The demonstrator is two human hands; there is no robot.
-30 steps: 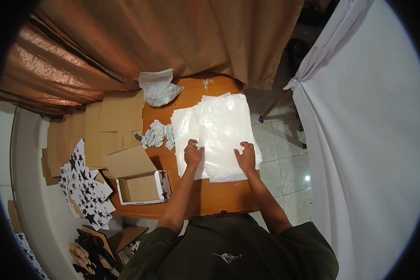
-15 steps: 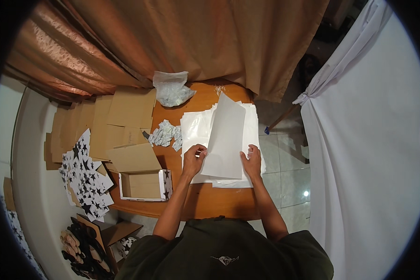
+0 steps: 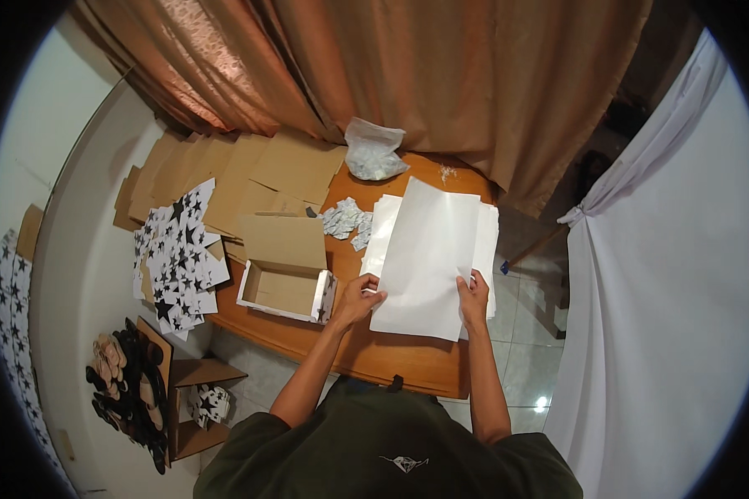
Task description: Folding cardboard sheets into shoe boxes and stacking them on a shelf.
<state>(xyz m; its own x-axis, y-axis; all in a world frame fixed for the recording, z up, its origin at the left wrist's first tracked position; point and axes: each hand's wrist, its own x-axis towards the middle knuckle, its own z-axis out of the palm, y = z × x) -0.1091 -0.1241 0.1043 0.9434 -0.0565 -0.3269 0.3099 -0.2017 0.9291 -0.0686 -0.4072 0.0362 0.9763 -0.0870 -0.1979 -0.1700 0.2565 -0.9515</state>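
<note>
A large white paper sheet (image 3: 424,258) is held up slightly over a stack of white sheets (image 3: 487,241) on the wooden table. My left hand (image 3: 360,299) pinches its lower left edge, and my right hand (image 3: 473,297) grips the right edge with the thumb on top. To the left of my left hand stands an open cardboard box (image 3: 285,289), its lid raised and its inside bare brown board. Small crumpled-looking grey-white packets (image 3: 345,219) lie between the box and the stack.
A clear plastic bag (image 3: 376,154) of small packets sits at the table's back. Flat brown cardboard boxes (image 3: 225,179) and star-patterned pieces (image 3: 179,258) cover the left side. Shoes (image 3: 129,378) lie at lower left, beside an open carton (image 3: 200,420). Curtains hang behind and right.
My view has turned left, so the scene sits further right. The sheet has come nearer to me, and my right hand has closed on its edge.
</note>
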